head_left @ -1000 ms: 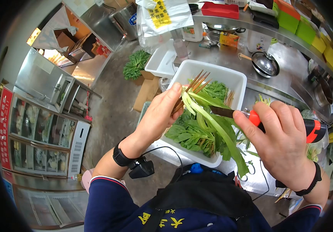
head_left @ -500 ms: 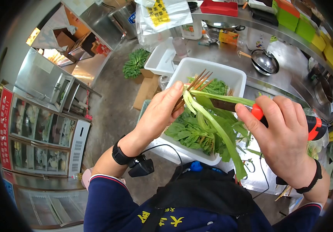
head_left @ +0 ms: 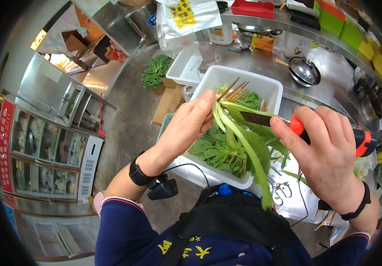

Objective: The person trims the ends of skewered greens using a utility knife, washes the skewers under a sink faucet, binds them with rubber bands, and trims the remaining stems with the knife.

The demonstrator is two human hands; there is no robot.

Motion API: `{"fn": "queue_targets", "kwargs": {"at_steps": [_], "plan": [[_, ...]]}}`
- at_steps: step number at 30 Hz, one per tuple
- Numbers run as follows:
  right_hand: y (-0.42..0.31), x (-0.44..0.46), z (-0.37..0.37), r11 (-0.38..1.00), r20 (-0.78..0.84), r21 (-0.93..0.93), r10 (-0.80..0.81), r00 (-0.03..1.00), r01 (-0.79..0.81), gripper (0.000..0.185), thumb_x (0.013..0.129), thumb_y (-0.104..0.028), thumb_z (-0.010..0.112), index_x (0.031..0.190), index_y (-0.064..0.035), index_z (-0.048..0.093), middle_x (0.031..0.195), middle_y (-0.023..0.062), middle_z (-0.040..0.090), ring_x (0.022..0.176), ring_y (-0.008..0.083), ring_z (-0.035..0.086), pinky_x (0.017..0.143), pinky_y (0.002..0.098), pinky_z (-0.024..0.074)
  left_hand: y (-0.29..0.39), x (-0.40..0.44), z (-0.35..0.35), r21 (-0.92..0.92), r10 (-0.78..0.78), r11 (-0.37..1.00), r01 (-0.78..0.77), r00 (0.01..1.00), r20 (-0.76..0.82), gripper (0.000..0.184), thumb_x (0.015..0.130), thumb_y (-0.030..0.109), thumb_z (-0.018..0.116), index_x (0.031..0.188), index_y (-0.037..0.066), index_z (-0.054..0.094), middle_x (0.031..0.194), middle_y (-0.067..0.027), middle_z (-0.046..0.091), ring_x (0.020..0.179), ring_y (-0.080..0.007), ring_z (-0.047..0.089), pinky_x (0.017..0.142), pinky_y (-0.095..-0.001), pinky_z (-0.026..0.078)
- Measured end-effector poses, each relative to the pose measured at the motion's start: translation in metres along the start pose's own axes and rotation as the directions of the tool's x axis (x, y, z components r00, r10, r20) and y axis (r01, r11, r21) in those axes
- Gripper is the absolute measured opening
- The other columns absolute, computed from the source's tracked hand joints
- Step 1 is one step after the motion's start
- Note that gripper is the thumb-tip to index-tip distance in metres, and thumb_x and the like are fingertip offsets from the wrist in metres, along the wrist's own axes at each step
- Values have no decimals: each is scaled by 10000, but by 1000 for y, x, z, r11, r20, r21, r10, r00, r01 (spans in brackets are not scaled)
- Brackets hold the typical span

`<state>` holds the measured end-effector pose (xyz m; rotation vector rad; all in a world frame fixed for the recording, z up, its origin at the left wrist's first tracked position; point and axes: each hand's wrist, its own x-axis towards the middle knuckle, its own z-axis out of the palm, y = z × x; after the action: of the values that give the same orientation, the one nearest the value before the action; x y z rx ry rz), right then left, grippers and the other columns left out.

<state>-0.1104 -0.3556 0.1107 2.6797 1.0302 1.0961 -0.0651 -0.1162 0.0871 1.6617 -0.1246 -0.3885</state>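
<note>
My left hand (head_left: pixel 185 123) is closed around a long-stemmed leafy green (head_left: pixel 249 150) and a bundle of thin brown skewers (head_left: pixel 234 92), whose ends stick out past the thumb. Pale stems spread from the grip, and a long leaf hangs down to the right. In my right hand (head_left: pixel 326 153) is a knife (head_left: pixel 256 119) with a black and orange-red handle, gripped by the handle. Its dark blade points left and lies among the stems; whether it touches them I cannot tell. Beneath both hands, a white plastic tub (head_left: pixel 270 84) contains more leafy greens (head_left: pixel 219 153).
A steel counter (head_left: pixel 262 60) runs behind the tub, carrying a wok with a lid (head_left: pixel 305 71) and an orange box (head_left: pixel 262 42). Scissors (head_left: pixel 283 191) lie on the metal surface at lower right. A leafy bunch (head_left: pixel 155 72) and a cardboard box (head_left: pixel 166 104) stand at left, near a glass-door fridge (head_left: pixel 44 150).
The knife has turned slightly, and more of its blade shows at the stems. My left hand has shifted a little right, and the hanging leaf has swung left.
</note>
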Motion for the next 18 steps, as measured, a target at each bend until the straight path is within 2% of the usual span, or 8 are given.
{"fn": "queue_targets", "kwargs": {"at_steps": [2,4,10,18], "plan": [[-1,0,-2,1000,16,-2,-2,1000,2,397,587,-139,605,983,-158,627,901,61,517,802,225,513,664,342,414,-1,2,-1,31,18,999,-19,1000,22,492,901,498,397,903,35,563,670,70,355,581,-33,275,504,-196,237],[0,0,-2,1000,17,-6,5,1000,-5,411,583,-135,574,990,-159,624,902,60,517,806,226,513,664,343,414,0,5,3,175,69,983,-63,997,-25,579,920,510,279,1048,38,590,538,73,309,467,-25,231,431,-196,173],[0,-2,-4,999,33,26,-45,998,44,395,590,-139,575,982,-152,623,909,59,515,803,230,506,654,345,407,1,7,-1,183,33,983,-29,999,-19,555,924,500,283,963,45,599,539,71,305,469,-26,239,435,-194,184],[-5,-2,-1,999,83,30,-25,996,22,388,592,-135,570,975,-142,629,916,70,517,806,231,504,658,343,405,2,4,0,193,44,980,-42,999,-8,557,918,506,286,942,48,601,542,64,314,470,-31,241,436,-199,183]]}}
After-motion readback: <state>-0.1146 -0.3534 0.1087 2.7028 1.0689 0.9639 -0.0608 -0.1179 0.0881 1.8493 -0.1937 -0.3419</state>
